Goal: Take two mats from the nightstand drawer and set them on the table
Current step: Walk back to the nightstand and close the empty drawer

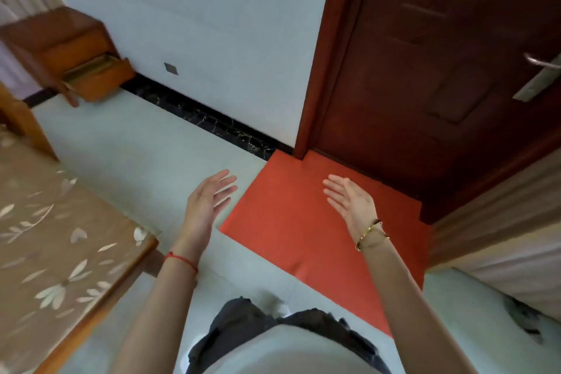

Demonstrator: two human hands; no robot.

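Standing over a red floor mat, the person held both hands out, empty w/ fingers spread: left hand above pale floor, right hand above the red mat. The nightstand sat well ahead-left of the left hand, its bottom drawer pulled open; contents too blurred to tell. A floral-covered surface lay just left of the left forearm.

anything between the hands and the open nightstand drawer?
Nothing visible. Both hands, left and right, are empty and open. Bare pale floor runs to the orange wooden nightstand's open lower drawer at far left. The red floor mat lies off that line.
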